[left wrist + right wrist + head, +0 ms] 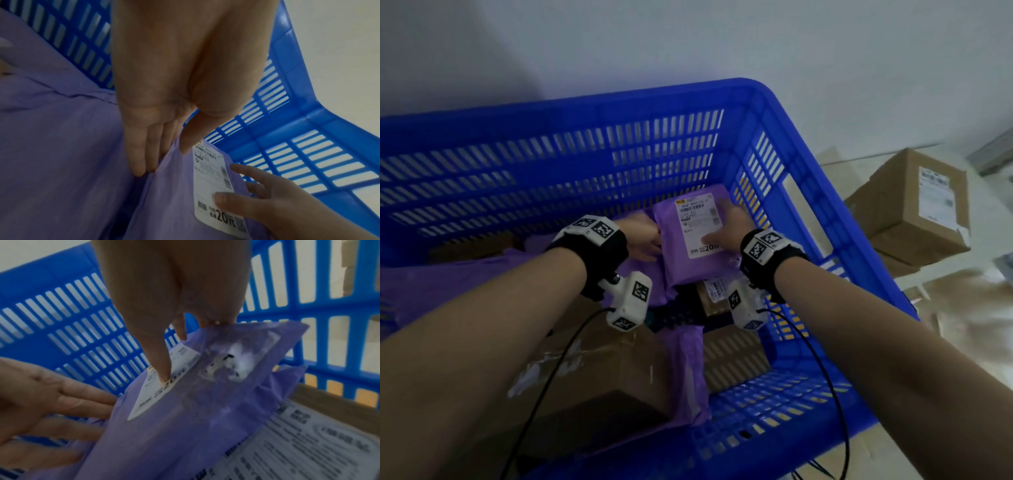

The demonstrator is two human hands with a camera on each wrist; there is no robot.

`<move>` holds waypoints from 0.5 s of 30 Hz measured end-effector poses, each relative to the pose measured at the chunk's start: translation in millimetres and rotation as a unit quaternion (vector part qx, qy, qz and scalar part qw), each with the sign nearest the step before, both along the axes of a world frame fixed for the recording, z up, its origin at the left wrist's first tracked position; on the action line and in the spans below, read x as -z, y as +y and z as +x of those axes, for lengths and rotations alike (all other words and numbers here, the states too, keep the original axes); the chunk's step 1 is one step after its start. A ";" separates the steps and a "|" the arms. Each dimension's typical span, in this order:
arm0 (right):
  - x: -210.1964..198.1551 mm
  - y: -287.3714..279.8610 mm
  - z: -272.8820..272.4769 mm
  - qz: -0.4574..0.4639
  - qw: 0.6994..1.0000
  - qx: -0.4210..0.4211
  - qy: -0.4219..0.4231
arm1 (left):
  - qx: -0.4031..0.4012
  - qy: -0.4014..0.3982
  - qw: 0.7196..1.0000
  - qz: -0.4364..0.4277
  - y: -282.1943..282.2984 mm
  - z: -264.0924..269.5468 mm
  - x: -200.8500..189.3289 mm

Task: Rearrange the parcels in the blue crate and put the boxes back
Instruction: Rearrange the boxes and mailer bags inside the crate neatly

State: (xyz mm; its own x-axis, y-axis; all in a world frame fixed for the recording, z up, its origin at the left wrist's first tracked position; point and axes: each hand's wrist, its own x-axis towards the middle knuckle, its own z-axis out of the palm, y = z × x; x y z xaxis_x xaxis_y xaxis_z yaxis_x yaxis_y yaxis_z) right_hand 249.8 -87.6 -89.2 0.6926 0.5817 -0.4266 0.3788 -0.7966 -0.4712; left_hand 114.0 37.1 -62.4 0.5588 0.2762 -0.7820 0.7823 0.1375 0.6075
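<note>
Right hand (732,222) grips the purple parcel (698,222), left hand (645,238) flat against it, seating it in the crate (619,99); next, probably letting go.

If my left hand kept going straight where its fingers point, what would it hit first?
The purple parcel: the left hand points at its left edge, fingertips seemingly touching it. Going on, it would probably wedge between that parcel and the purple bag beside it.

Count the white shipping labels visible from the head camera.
3: one on the purple parcel by the blue crate's right wall, one on a small box beneath it, one on the cardboard box outside, to the right. Others may be hidden.
</note>
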 end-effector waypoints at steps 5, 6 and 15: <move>-12.8 3.0 3.7 -0.030 0.998 -0.045 -0.024 | 0.011 -0.017 0.997 0.078 8.8 -5.3 -1.0; -18.3 3.8 4.6 -0.025 0.998 -0.052 -0.031 | 0.020 -0.026 0.995 0.093 10.7 -7.3 -4.1; -68.7 22.4 -56.4 0.043 0.981 -0.186 0.034 | 0.092 -0.014 0.980 0.178 38.2 -70.6 -53.8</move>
State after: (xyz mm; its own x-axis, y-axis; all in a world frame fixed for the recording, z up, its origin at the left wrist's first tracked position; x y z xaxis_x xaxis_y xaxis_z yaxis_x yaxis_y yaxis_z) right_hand 193.4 -65.2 -20.5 0.3976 0.8248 -0.4020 0.6015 -0.5651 -0.5646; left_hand 43.4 75.3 -8.6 0.6437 0.4211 -0.6390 0.7570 -0.2277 0.6125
